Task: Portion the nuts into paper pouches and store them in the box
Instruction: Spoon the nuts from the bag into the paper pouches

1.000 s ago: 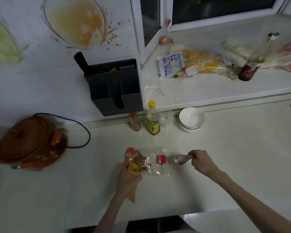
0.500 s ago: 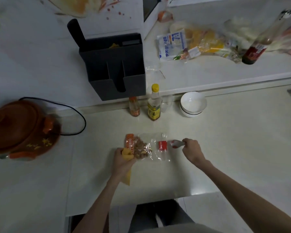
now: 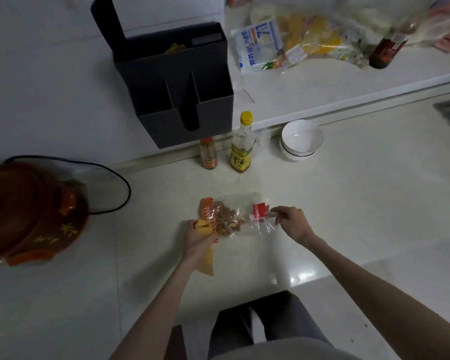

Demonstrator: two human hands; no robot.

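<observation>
My left hand (image 3: pixel 196 236) is gripping a yellow pouch (image 3: pixel 205 258), mouth right against the left end of the nut bag (image 3: pixel 231 216) lying mid-counter (image 3: pixel 348 203). Right hand (image 3: pixel 291 222) is curled round a spoon (image 3: pixel 272 214) poking into the bag's right end. The nuts (image 3: pixel 226 220) sit bunched toward the left. Dark box (image 3: pixel 177 81) hangs on the far wall, well apart, with bottles (image 3: pixel 242 144) and bowls (image 3: pixel 300 139) below it.

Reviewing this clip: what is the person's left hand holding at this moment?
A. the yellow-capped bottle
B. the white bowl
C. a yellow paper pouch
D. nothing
C: the left hand grips a yellow paper pouch beside the clear nut bag; the yellow-capped bottle and white bowl stand untouched near the wall.
</observation>
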